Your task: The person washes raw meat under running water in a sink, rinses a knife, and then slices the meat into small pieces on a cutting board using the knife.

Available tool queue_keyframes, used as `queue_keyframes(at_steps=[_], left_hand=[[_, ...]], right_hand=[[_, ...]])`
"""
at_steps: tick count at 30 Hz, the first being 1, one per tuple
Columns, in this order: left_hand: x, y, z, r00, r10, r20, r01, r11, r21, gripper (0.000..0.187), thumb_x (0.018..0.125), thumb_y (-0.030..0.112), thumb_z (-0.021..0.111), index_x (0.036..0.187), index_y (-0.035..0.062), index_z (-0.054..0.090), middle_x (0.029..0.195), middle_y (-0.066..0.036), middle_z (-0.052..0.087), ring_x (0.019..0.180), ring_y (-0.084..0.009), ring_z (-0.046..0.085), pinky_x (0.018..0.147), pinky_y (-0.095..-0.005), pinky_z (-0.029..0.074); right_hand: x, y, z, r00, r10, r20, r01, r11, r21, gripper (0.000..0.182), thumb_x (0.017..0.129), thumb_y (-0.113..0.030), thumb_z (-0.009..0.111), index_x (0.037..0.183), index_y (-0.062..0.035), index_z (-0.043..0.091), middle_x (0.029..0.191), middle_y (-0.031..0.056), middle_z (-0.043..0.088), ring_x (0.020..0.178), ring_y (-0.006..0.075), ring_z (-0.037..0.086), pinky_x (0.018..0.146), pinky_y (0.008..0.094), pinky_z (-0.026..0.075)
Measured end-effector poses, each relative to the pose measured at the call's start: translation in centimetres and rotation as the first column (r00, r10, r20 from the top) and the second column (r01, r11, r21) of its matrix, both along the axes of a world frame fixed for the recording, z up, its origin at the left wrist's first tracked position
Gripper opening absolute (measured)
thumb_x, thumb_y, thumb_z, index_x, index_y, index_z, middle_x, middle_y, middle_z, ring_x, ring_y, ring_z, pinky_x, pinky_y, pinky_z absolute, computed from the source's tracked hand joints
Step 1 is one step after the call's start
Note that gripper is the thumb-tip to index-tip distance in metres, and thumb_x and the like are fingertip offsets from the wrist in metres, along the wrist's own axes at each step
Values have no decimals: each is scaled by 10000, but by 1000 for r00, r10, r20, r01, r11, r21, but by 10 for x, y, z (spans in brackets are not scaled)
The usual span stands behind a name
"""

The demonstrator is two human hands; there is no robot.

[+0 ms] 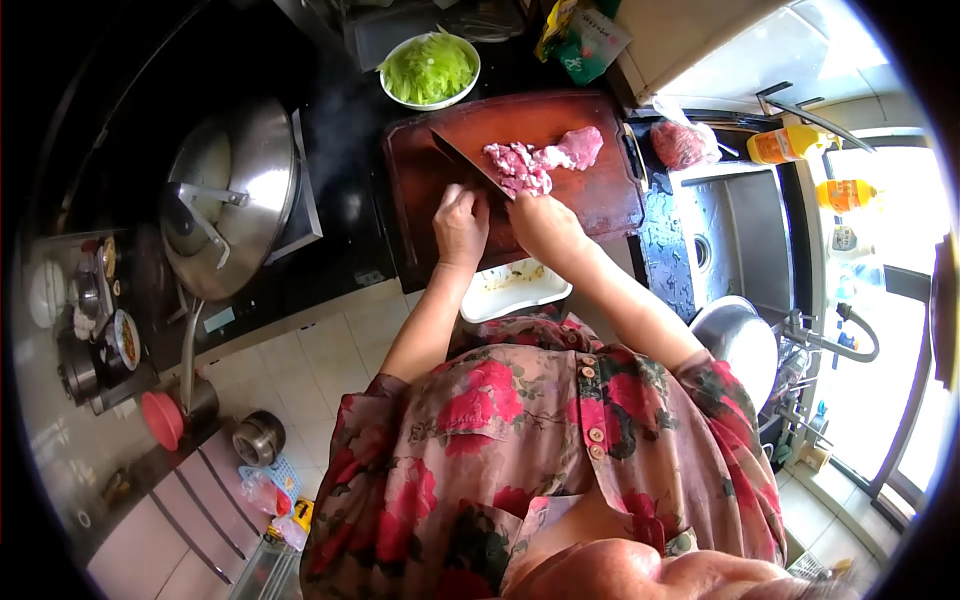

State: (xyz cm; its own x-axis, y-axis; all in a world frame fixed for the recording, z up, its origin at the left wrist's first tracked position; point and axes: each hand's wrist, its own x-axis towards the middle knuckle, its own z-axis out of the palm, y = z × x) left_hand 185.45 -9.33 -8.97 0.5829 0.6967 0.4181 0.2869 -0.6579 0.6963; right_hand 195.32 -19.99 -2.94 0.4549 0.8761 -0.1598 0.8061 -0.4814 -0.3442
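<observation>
A reddish-brown cutting board [420,190] lies on the dark counter with cut pink meat [522,168] on it and a larger piece at the meat's right end. My right hand [545,225] is closed round the handle end of a knife [462,158], whose dark blade slants up and left beside the meat. Just left of it, my left hand [462,222] is near the blade with its fingers bent together; what they hold, if anything, is hidden. A white tray [515,298] with some residue sits below the board, close to my body.
A bowl of sliced green vegetable [428,70] stands behind the board. To the left is a lidded wok [235,200] on the stove. At the right are a bag of red meat [683,143], a sink [745,235], yellow bottles [785,146] and a metal basin [740,345].
</observation>
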Motion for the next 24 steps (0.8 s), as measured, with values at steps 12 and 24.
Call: queue_keyframes(at_steps=[12, 24], left_hand=[[0, 5, -7, 995, 82, 61, -79, 995, -55, 81, 822, 92, 649, 869, 30, 628, 895, -143, 614, 784, -353, 619, 676, -412, 518], [-1, 3, 1, 991, 39, 126, -45, 998, 40, 13, 828, 41, 632, 818, 37, 625, 840, -101, 619, 747, -321, 621, 666, -403, 517]], right_hand=[[2, -41, 38, 999, 41, 28, -38, 992, -119, 127, 838, -114, 545, 882, -1, 584, 699, 208, 657, 682, 343, 684, 613, 442, 553], [17, -23, 38, 1000, -15, -18, 14, 998, -69, 149, 876, -145, 522, 878, -25, 610, 721, 193, 663, 707, 357, 683, 639, 447, 556]])
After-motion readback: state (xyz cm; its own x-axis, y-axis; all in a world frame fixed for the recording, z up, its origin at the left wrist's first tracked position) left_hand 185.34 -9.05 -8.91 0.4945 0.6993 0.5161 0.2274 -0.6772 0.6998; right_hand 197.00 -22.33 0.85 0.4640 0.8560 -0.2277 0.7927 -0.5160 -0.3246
